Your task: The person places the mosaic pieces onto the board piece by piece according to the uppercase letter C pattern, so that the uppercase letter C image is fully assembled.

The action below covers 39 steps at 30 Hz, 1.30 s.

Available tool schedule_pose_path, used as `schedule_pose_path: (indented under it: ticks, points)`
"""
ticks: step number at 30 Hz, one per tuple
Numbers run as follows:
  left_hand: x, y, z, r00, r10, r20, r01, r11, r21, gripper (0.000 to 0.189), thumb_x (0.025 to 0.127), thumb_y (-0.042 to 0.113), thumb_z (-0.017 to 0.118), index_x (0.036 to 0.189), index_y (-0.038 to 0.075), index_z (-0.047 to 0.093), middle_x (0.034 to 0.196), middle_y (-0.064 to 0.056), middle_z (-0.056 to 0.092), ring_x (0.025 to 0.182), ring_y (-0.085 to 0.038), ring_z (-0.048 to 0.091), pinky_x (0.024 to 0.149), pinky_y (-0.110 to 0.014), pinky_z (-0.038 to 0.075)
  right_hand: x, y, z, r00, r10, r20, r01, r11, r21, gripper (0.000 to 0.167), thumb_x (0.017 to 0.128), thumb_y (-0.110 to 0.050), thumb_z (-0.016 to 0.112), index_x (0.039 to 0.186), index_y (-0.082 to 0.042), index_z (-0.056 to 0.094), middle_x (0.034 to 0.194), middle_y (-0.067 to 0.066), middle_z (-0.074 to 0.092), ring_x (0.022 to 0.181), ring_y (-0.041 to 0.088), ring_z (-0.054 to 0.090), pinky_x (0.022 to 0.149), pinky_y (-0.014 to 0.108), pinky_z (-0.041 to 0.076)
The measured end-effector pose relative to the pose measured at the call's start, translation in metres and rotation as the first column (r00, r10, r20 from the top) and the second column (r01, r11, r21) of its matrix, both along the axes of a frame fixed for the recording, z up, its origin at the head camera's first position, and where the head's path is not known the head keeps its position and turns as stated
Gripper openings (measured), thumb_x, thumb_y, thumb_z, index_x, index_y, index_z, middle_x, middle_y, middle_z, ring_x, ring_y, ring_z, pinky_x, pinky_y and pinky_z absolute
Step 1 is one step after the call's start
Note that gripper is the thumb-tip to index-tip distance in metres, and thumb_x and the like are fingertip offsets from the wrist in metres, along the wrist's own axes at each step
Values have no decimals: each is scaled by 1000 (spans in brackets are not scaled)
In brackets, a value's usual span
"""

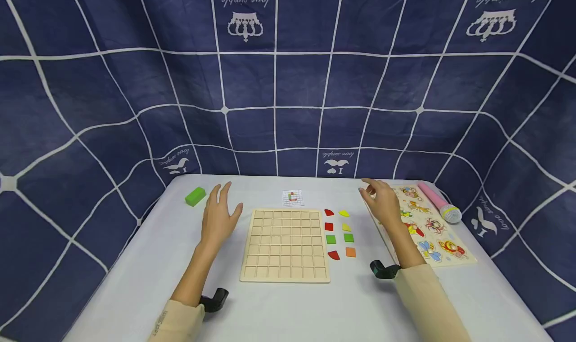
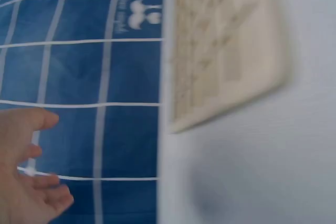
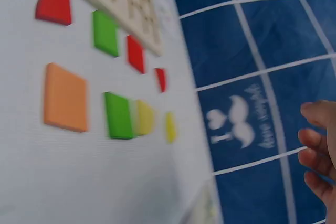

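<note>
Above the table, left of a wooden grid board (image 1: 285, 246), my left hand (image 1: 219, 217) hangs with fingers spread and nothing in it. My right hand (image 1: 383, 202) hovers over the left edge of an animal puzzle board (image 1: 423, 222), its fingers loosely bent and holding nothing. Between the grid board and that hand lie two columns of small flat pieces: red ones such as a red square (image 1: 329, 227), yellow ones (image 1: 346, 227), green squares (image 1: 331, 239) and an orange square (image 3: 65, 98). Behind the grid board sits a small pattern card (image 1: 293, 198) with a coloured design.
A green block (image 1: 195, 196) lies at the back left, beyond the left hand. At the right edge rests a pink toy microphone (image 1: 438, 202), against the puzzle board. A dark blue checked curtain (image 1: 297, 82) rises behind the white table (image 1: 288, 312).
</note>
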<state>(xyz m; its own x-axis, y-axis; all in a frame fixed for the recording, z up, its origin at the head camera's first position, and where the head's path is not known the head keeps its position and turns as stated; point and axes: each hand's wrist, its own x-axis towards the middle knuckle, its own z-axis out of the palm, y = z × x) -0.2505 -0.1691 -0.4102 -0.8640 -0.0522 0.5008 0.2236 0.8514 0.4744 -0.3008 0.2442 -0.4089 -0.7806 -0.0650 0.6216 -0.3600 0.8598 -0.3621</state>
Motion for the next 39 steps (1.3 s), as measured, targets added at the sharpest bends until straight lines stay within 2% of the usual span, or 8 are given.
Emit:
schedule_pose_path:
  ticks: [4, 6, 12, 14, 16, 22, 34, 39]
  points:
    - [-5, 1, -32, 995, -82, 63, 80, 996, 35, 66, 87, 22, 64, 143, 9, 32, 142, -24, 29, 126, -44, 34, 98, -57, 34, -14, 1, -23, 989, 60, 134, -56, 998, -35, 31, 86, -20, 67, 114, -7, 64, 63, 0, 55, 50, 15, 45, 43, 28, 35]
    - [-6, 1, -47, 982, -146, 124, 138, 988, 72, 67, 88, 21, 64, 144, 10, 30, 143, -22, 29, 128, -42, 32, 101, -55, 31, -20, 1, -35, 973, 79, 219, -69, 996, -54, 31, 86, -20, 67, 115, -8, 64, 57, -2, 52, 45, 12, 41, 40, 26, 32]
    - [-4, -3, -84, 895, -327, 304, 271, 939, 213, 65, 90, 27, 61, 145, 14, 29, 145, -19, 30, 132, -39, 28, 105, -54, 25, -27, 0, -62, 903, 139, 406, -106, 989, -104, 30, 85, -18, 68, 113, -8, 66, 51, -2, 41, 43, 12, 33, 40, 25, 27]
    - [-3, -6, -92, 870, -355, 343, 285, 929, 237, 65, 90, 30, 61, 145, 15, 30, 145, -19, 30, 132, -39, 28, 105, -54, 24, -27, -1, -68, 888, 152, 433, -109, 986, -124, 30, 84, -17, 69, 112, -7, 67, 50, -2, 39, 43, 12, 32, 40, 26, 27]
    - [-2, -8, -98, 857, -363, 365, 291, 927, 238, 64, 90, 31, 61, 145, 16, 31, 145, -19, 30, 133, -39, 26, 106, -54, 23, -28, -1, -73, 875, 160, 456, -108, 985, -137, 30, 84, -17, 69, 112, -7, 67, 50, -2, 39, 44, 12, 32, 41, 26, 28]
    - [2, -11, -107, 872, -331, 362, 273, 941, 202, 64, 89, 34, 61, 144, 17, 33, 145, -19, 32, 132, -38, 27, 105, -55, 24, -29, 0, -85, 856, 153, 494, -112, 987, -112, 29, 85, -17, 67, 112, -8, 67, 53, -2, 43, 47, 13, 37, 44, 26, 31]
    - [1, -9, -112, 885, -302, 355, 257, 951, 170, 65, 87, 38, 62, 143, 18, 35, 144, -18, 33, 131, -38, 30, 104, -56, 25, -33, 1, -91, 858, 108, 502, -61, 992, -108, 29, 87, -20, 64, 113, -7, 66, 53, 0, 48, 45, 13, 43, 41, 27, 34]
    - [1, -9, -111, 890, -287, 355, 246, 956, 157, 66, 87, 39, 62, 143, 18, 35, 144, -17, 34, 131, -37, 31, 104, -56, 25, -29, 5, -93, 877, 120, 465, -70, 990, -123, 30, 84, -19, 68, 110, -4, 67, 52, -1, 45, 45, 13, 39, 42, 26, 32]
